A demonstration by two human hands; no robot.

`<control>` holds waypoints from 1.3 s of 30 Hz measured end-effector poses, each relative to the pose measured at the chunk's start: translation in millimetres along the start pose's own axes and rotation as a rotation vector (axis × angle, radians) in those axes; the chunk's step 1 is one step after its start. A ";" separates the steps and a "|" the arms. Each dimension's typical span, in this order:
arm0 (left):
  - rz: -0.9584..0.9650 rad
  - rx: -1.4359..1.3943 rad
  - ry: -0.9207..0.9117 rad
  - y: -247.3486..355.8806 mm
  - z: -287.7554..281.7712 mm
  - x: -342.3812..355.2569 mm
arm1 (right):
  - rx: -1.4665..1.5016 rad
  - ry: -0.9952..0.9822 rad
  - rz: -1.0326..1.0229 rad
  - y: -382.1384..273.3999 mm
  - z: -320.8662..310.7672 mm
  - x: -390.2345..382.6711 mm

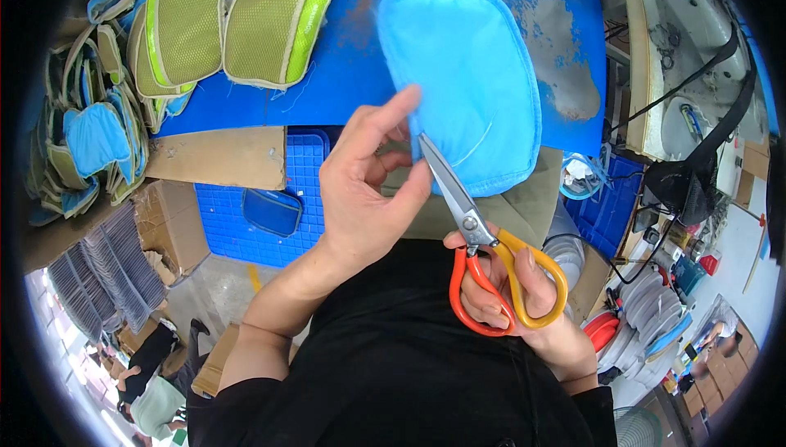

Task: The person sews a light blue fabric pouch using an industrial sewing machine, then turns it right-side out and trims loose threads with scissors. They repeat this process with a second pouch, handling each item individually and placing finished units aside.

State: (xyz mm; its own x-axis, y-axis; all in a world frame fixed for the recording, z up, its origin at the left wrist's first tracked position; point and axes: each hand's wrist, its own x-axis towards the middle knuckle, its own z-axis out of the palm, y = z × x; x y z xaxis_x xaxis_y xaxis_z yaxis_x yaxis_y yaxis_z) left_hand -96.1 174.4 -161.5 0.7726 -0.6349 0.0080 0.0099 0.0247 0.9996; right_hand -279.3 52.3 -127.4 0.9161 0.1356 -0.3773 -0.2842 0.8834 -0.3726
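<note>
Two hands work close together here, just above the near edge of a blue table (344, 79). The left hand (364, 193) pinches the left edge of a light blue pouch (467, 87) between thumb and forefinger, with the other fingers curled loosely. The right hand (516, 300) holds a pair of scissors (479, 250), fingers through the orange and yellow loops; the steel blades look nearly closed and point up at the pouch edge (very near the left thumb). I judge that the tips could nick this thumb, or cut into the fabric instead of a loose thread, if the pouch slips. The pouch is soft, smooth, with rounded corners. Far left lie green mesh pouches (237, 21), padded, with pale trim.
</note>
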 end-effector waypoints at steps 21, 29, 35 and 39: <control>-0.090 0.254 0.134 -46.2 -21.3 9.9 | -1.121 0.555 -0.203 -32.4 -14.6 10.8; 0.171 0.618 0.137 -77.5 -33.0 20.0 | -1.433 0.638 -0.222 -52.8 -28.2 92.3; 0.330 0.714 0.142 -87.3 -36.3 26.7 | -1.493 0.668 -0.190 -52.4 -34.3 101.6; -0.035 0.330 0.213 -80.3 -43.1 31.7 | -1.537 0.662 -0.198 -50.8 -36.8 102.2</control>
State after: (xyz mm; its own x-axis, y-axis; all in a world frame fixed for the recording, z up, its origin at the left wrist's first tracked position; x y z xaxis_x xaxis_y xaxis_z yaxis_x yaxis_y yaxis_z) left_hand -45.0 185.6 -242.6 0.8903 -0.4554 0.0028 -0.1391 -0.2661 0.9539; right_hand -181.6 4.9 -178.2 0.8146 -0.4669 -0.3441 -0.5458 -0.4166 -0.7270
